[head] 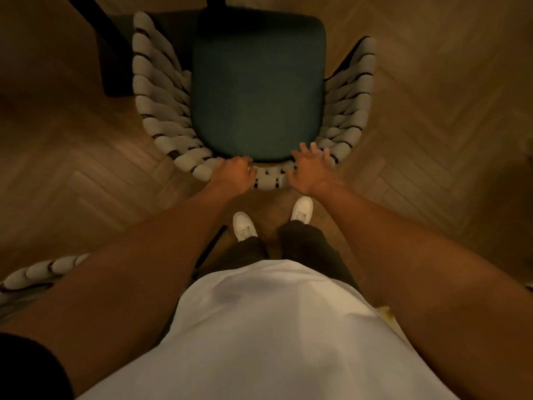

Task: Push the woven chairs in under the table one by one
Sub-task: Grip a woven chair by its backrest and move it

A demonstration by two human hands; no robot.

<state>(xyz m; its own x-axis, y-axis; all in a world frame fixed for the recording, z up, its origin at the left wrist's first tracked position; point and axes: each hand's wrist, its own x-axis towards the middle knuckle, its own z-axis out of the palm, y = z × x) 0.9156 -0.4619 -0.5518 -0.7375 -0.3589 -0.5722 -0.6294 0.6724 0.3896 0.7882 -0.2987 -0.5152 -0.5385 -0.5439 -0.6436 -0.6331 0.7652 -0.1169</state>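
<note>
Woven chair (253, 96) sits dead ahead on the wood floor (432, 125), backrest rim nearest the person. Left hand (232, 176) is clenched over the rim's near-left curve. Right hand (310, 168) has fingers spread, released, over the rim's near-right (contact unclear). Dark table leg (112, 53) stands far left, beside the chair's left arm.

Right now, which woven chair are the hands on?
The chair straight ahead, with the dark seat cushion: left hand grips its back rim, right hand spread open there. The other chair, lower left, is untouched.
</note>
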